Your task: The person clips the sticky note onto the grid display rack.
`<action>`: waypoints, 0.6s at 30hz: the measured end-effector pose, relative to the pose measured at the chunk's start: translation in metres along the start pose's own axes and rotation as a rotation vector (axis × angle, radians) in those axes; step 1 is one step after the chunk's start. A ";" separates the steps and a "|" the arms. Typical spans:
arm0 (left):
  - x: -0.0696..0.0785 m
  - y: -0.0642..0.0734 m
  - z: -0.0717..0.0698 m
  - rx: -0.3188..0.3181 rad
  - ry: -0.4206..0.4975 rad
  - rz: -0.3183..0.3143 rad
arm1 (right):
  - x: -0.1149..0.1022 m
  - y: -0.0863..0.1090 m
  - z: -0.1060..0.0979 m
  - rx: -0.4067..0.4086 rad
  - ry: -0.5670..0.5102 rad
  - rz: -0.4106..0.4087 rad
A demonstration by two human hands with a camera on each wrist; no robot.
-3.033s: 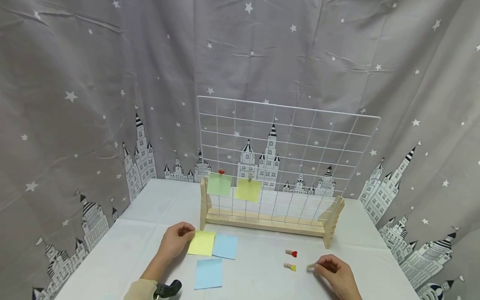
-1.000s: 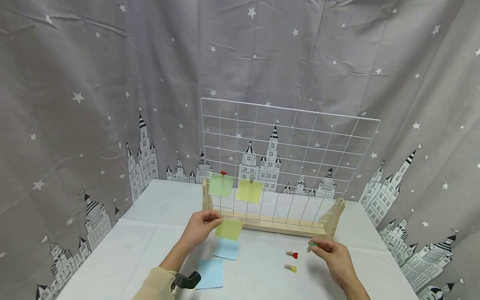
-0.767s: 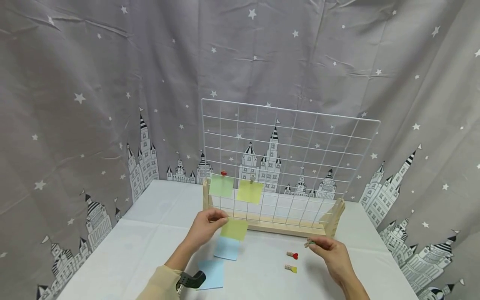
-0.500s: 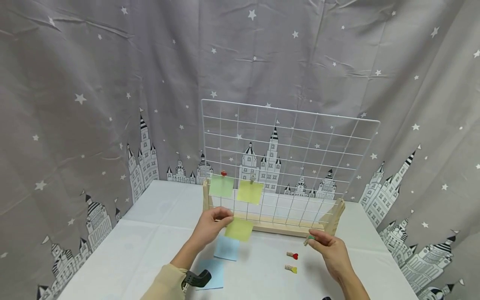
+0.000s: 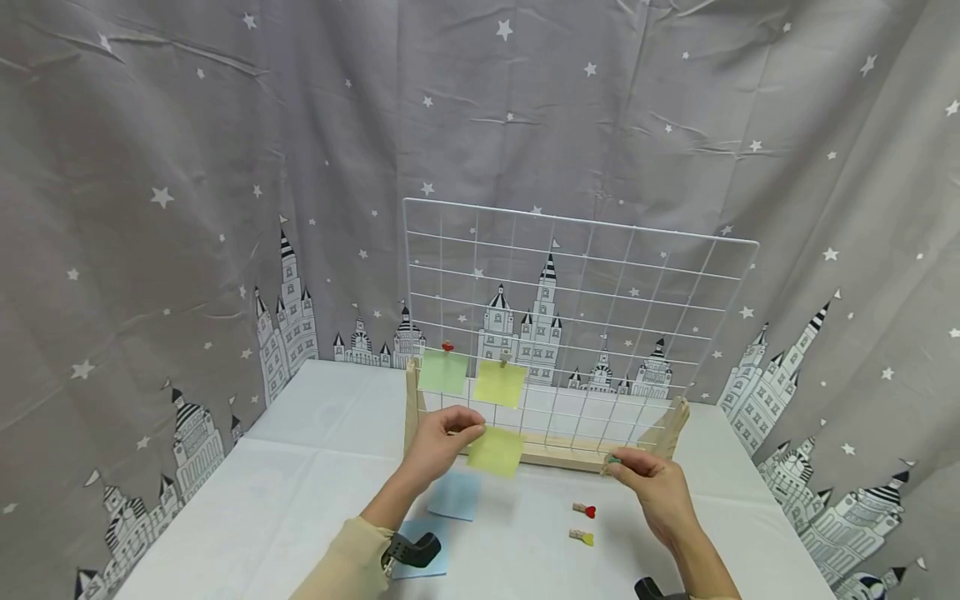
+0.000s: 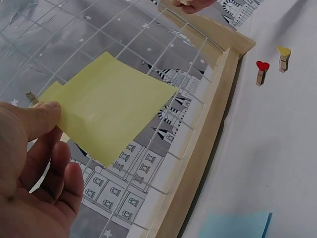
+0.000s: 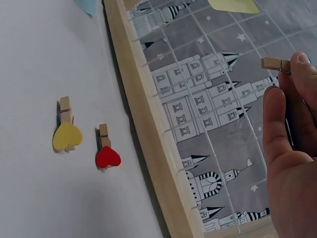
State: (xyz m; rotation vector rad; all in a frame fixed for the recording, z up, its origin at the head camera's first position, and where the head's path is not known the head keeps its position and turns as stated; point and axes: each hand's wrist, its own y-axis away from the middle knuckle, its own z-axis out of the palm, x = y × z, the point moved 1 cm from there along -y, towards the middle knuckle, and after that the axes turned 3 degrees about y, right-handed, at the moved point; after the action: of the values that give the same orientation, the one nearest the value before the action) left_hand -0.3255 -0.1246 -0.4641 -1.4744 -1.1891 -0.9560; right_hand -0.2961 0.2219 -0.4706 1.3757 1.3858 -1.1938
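Note:
My left hand (image 5: 444, 442) pinches a yellow sticky note (image 5: 497, 452) by its left corner, in front of the lower part of a white wire grid (image 5: 585, 317). In the left wrist view the note (image 6: 111, 101) hangs flat before the wires, the thumb on its face. My right hand (image 5: 656, 487) pinches a small wooden clothespin (image 7: 274, 64) with a bit of green on it, near the grid's lower right. A green note (image 5: 442, 372) under a red clip and another yellow note (image 5: 500, 384) under a plain-looking clip hang on the grid.
Two heart-topped clothespins, one red (image 5: 585, 510) and one yellow (image 5: 582, 537), lie on the white table. Two blue sticky notes lie at the left, the upper one (image 5: 454, 496) partly below my left arm. A wooden base (image 5: 558, 454) carries the grid, with a grey curtain behind.
The left hand has lifted the yellow note off the table and carried it right and up to the grid. The right hand has picked up the clothespin and moved it toward the grid.

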 end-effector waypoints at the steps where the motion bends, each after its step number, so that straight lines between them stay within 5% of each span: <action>1: 0.001 0.000 0.001 -0.002 0.002 0.003 | -0.002 -0.001 0.001 -0.002 0.001 -0.007; 18: 0.020 -0.008 0.017 0.045 0.001 0.039 | -0.033 -0.011 0.011 -0.028 0.013 -0.084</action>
State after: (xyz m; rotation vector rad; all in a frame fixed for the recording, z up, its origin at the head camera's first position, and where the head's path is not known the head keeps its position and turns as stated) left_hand -0.3295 -0.1036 -0.4471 -1.4559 -1.1695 -0.8983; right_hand -0.3062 0.2045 -0.4399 1.3185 1.4768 -1.2172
